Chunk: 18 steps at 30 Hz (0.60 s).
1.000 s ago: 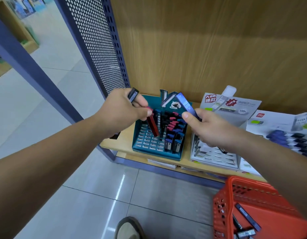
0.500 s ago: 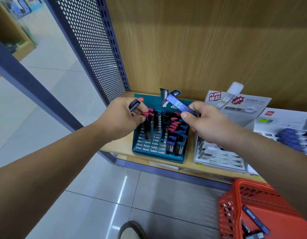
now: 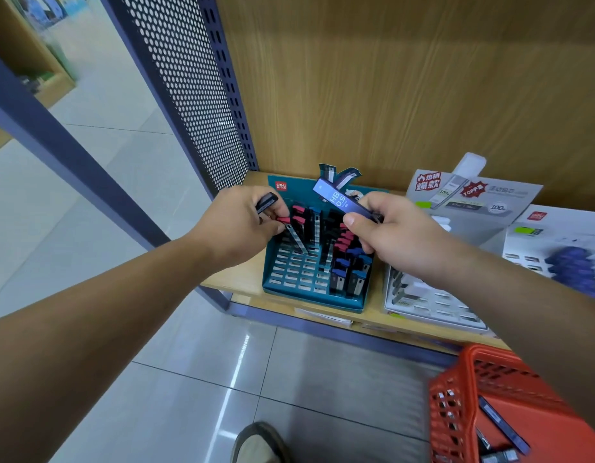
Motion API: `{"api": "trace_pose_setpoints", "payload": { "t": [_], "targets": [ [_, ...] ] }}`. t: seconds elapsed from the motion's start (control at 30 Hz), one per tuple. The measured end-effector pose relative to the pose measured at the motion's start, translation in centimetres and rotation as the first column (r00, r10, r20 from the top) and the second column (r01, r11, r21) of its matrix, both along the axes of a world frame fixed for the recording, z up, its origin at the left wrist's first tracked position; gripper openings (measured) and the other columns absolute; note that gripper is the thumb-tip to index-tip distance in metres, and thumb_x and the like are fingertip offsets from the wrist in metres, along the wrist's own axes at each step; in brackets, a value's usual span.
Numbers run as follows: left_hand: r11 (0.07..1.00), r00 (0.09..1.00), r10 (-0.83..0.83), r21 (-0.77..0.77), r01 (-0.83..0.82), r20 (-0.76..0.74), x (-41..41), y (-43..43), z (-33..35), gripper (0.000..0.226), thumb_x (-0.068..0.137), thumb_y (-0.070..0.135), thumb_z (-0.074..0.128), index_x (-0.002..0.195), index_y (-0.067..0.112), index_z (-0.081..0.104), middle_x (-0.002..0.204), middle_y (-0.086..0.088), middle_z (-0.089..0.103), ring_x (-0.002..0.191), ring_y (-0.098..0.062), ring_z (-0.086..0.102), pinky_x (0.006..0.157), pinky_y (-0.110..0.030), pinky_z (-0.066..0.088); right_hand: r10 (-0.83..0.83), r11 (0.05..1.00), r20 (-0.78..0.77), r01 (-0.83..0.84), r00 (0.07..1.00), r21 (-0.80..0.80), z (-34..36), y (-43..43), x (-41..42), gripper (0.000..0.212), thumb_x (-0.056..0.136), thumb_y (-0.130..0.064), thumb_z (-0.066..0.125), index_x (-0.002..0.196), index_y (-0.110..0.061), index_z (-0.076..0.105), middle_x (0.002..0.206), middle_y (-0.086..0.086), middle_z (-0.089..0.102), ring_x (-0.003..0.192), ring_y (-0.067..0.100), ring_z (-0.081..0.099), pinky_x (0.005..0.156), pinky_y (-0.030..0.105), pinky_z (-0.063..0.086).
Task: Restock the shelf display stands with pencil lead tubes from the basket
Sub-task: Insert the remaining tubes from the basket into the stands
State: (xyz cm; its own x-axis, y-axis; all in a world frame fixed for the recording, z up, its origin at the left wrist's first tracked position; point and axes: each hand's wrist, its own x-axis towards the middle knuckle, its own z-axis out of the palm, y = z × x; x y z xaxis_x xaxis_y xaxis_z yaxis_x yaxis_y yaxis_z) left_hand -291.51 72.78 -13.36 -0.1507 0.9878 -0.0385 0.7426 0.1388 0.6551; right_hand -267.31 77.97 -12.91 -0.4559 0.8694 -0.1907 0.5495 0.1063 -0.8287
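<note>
A teal display stand point(image 3: 302, 282) sits on the wooden shelf, its right and back slots filled with red-, blue- and black-capped lead tubes. My left hand point(image 3: 235, 225) hovers over its back left corner, pinching a red-capped tube point(image 3: 294, 233) whose lower end is down in the slots, with a dark tube point(image 3: 266, 202) also held in its fingers. My right hand point(image 3: 393, 235) holds a blue tube marked HB 0.5 point(image 3: 342, 200) above the stand's back. An orange basket point(image 3: 456, 399) at the lower right holds several more tubes.
A white display stand point(image 3: 433, 305) with mostly bare slots stands right of the teal one, and another with blue tubes point(image 3: 570, 265) lies further right. A perforated metal panel point(image 3: 192, 95) bounds the shelf's left. My shoe point(image 3: 259, 442) is on the tiled floor.
My left hand has lowered the red-capped tube into the back left slots of the teal stand. My right hand has tilted the blue tube more level above the stand.
</note>
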Motion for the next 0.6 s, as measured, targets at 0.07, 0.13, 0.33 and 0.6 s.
{"api": "trace_pose_setpoints", "payload": {
  "t": [0.07,0.13,0.33,0.6],
  "targets": [
    [1.0,0.999,-0.019,0.001,0.019,-0.044,-0.1,0.0,0.2,0.016,0.088,0.012,0.078,0.088,0.027,0.074,0.076,0.015,0.07,0.068,0.003,0.063,0.058,-0.008,0.045,-0.001,1.0,-0.004,0.001,1.0,-0.014,0.0,0.1,0.0,0.024,0.105,-0.034,0.056,0.085,-0.021,0.056,0.07,0.004,0.062,0.042,0.001,0.042,0.055,0.027,0.036],
    [0.999,0.996,-0.038,-0.004,0.037,-0.079,-0.4,0.0,0.3,0.015,0.089,0.013,0.077,0.088,0.027,0.074,0.079,0.014,0.07,0.074,-0.002,0.065,0.065,-0.016,0.051,-0.01,0.999,-0.012,0.009,1.0,-0.033,0.0,0.2,0.1,0.021,0.105,-0.035,0.056,0.089,-0.021,0.058,0.072,0.006,0.063,0.041,0.001,0.042,0.054,0.026,0.035],
    [0.986,0.943,-0.145,0.037,0.163,-0.301,-0.1,0.5,0.2,0.01,0.093,0.016,0.069,0.092,0.026,0.073,0.084,0.017,0.068,0.084,-0.012,0.064,0.072,-0.034,0.054,-0.017,0.998,-0.03,0.016,0.999,-0.06,0.3,0.4,0.4,0.016,0.104,-0.035,0.059,0.093,-0.023,0.063,0.07,0.004,0.063,0.039,0.0,0.044,0.053,0.026,0.031],
    [0.975,0.943,-0.198,0.049,0.219,-0.268,0.7,1.1,0.4,0.012,0.09,0.014,0.073,0.096,0.024,0.072,0.087,0.011,0.072,0.079,-0.01,0.066,0.073,-0.031,0.056,-0.041,0.997,-0.047,0.038,0.998,-0.069,0.5,0.5,0.7,0.017,0.102,-0.037,0.061,0.087,-0.029,0.063,0.07,0.002,0.063,0.04,-0.001,0.046,0.053,0.026,0.032]
  ]
}}
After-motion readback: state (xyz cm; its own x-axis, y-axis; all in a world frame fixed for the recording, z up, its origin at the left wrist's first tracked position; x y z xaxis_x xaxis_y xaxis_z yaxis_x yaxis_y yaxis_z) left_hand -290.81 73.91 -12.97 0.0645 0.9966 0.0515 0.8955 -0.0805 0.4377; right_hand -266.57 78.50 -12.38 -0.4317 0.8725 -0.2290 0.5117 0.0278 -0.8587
